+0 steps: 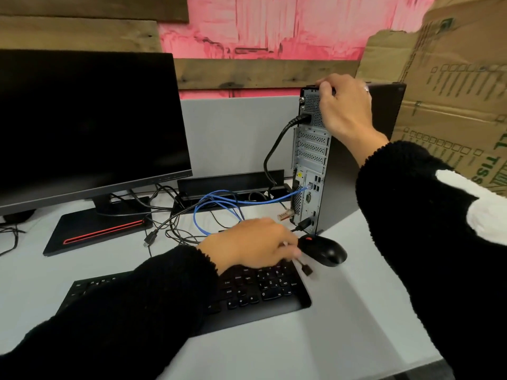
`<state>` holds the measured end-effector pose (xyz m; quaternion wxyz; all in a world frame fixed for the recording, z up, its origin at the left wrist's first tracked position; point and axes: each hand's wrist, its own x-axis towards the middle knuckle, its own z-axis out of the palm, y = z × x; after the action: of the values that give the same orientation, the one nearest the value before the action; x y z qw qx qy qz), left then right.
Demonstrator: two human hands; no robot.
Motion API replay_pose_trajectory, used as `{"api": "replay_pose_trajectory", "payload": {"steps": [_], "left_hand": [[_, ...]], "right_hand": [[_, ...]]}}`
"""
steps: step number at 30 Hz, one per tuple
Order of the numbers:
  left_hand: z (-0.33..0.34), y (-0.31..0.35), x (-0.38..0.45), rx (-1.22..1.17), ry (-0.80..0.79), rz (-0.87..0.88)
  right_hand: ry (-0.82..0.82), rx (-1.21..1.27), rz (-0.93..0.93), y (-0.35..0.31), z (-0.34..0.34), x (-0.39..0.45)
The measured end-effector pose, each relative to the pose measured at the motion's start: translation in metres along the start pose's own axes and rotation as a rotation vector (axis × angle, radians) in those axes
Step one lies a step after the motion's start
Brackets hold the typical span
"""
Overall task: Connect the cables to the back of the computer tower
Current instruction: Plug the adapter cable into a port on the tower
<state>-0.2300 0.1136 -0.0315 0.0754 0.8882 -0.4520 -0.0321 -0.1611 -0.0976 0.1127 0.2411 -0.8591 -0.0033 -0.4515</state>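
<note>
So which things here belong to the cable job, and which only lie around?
Job: computer tower, black power cable, blue network cable, thin cable pinched by left hand, right hand gripping the tower's top.
Lying about: monitor, keyboard, mouse, cardboard box.

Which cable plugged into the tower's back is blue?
The blue cable in the mid-height network port; the power cable above and the plug below are black.

green letters "LL TISS" on cardboard box (450,86), numerals 1, 2, 3, 5, 0 on keyboard (263,292) keys
</note>
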Motion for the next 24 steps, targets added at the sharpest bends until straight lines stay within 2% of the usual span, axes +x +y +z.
{"api": "replay_pose_trajectory", "payload": {"steps": [2,6,15,24], "left_hand": [[-0.011,-0.002,0.010,-0.050,0.133,-0.062],[-0.026,-0.007,0.029,-0.339,0.231,-0.187],[-0.023,-0.004,0.064,-0.138,0.526,-0.317],[0.000,0.004,0.079,-0.060,0.550,-0.463]], "right_hand": [[0.007,0.020,0.010,0.000,0.000,-0.001],[0.007,0.043,0.009,0.002,-0.001,-0.002],[0.005,0.014,-0.010,0.007,0.001,-0.001],[-0.003,0.025,-0.004,0.009,0.003,-0.002]]}}
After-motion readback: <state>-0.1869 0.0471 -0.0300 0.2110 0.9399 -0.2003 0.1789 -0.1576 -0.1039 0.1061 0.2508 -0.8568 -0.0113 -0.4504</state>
